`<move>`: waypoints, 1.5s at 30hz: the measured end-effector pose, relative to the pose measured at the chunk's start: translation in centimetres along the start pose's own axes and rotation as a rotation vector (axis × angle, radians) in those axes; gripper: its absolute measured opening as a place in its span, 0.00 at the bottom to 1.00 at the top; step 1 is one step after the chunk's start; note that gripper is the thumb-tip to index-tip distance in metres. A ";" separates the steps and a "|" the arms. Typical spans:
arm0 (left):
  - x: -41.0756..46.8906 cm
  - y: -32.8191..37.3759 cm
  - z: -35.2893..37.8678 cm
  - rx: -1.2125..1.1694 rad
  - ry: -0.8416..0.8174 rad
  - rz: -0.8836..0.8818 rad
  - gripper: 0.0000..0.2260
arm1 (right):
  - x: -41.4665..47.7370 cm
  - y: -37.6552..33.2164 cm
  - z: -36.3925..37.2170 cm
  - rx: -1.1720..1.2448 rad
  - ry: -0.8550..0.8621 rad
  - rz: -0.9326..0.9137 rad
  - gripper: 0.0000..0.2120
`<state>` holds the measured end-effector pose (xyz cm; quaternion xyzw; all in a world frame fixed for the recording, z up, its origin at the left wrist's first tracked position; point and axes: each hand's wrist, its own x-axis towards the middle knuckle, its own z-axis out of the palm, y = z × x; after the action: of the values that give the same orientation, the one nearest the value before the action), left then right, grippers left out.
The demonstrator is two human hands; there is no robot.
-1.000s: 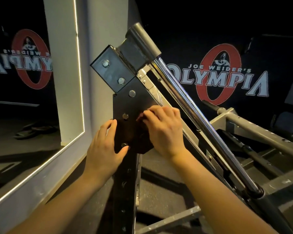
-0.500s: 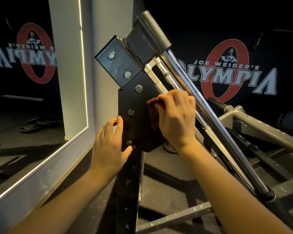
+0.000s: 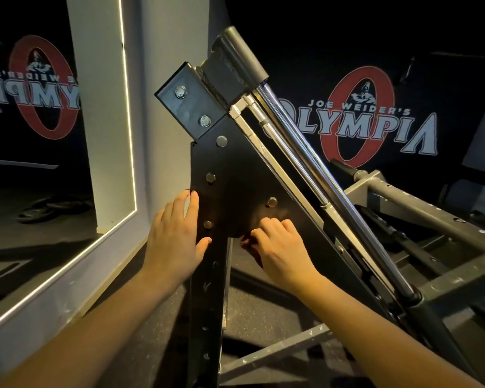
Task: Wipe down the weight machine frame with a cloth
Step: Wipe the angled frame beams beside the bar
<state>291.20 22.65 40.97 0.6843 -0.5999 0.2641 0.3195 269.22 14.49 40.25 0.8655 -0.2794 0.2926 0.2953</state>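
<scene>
At frame centre, the left hand lies flat and relaxed against a matte black bolted steel frame; the right hand clutches a dark crumpled cloth. Chrome rod slants right; mirror at left.

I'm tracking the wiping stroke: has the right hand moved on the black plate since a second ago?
Yes. The right hand slid down the black plate, now below its right-side bolt.

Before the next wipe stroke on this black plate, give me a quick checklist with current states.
1. Left hand braces the upright post's edge: ok.
2. Right hand is on the black gusset plate, near its lower edge: ok.
3. Dark cloth under the right fingers: ok, mostly hidden.
4. Plate above the hand unobstructed; bolts protrude: ok.
5. Plate cleanliness: cannot tell, dim.
</scene>
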 end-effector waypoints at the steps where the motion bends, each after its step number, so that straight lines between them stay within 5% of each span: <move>1: -0.4 0.5 -0.4 -0.029 0.004 -0.018 0.39 | -0.7 0.3 -0.7 0.086 -0.003 0.113 0.12; 5: -1.7 3.9 -1.7 -0.303 0.030 0.020 0.26 | -3.0 1.1 -3.8 0.556 0.036 0.489 0.07; 8: -1.7 7.8 -2.6 -0.629 -0.174 0.040 0.19 | -4.4 1.5 -6.4 0.843 0.028 0.670 0.04; 12: -1.3 12.9 -2.7 -0.954 -0.352 0.017 0.16 | -6.2 3.6 -9.4 1.045 0.016 0.749 0.05; 19: 0.9 21.8 -1.6 -1.231 -0.435 -0.081 0.09 | -10.1 10.6 -13.3 1.271 -0.009 0.913 0.07; 24: 3.3 28.9 0.1 -1.353 -0.564 -0.173 0.15 | -11.3 17.3 -15.5 1.316 -0.021 0.991 0.04; 30: 6.8 36.7 2.7 -1.405 -0.607 -0.171 0.07 | -12.8 25.7 -17.3 1.292 -0.180 1.051 0.05; 38: 8.2 44.2 5.1 -1.351 -0.468 -0.192 0.08 | -16.7 34.0 -17.4 1.237 -0.302 1.034 0.04; 41: 8.2 45.5 6.2 -1.433 -0.383 -0.302 0.08 | -18.6 34.9 -16.6 1.183 -0.434 1.011 0.12; 45: 8.5 46.2 7.8 -1.437 -0.468 -0.373 0.13 | -20.0 35.7 -15.9 1.128 -0.419 1.003 0.15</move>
<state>246.46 7.70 47.74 0.4367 -0.5506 -0.3990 0.5889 226.90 7.49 49.68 0.6923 -0.4963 0.3192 -0.4155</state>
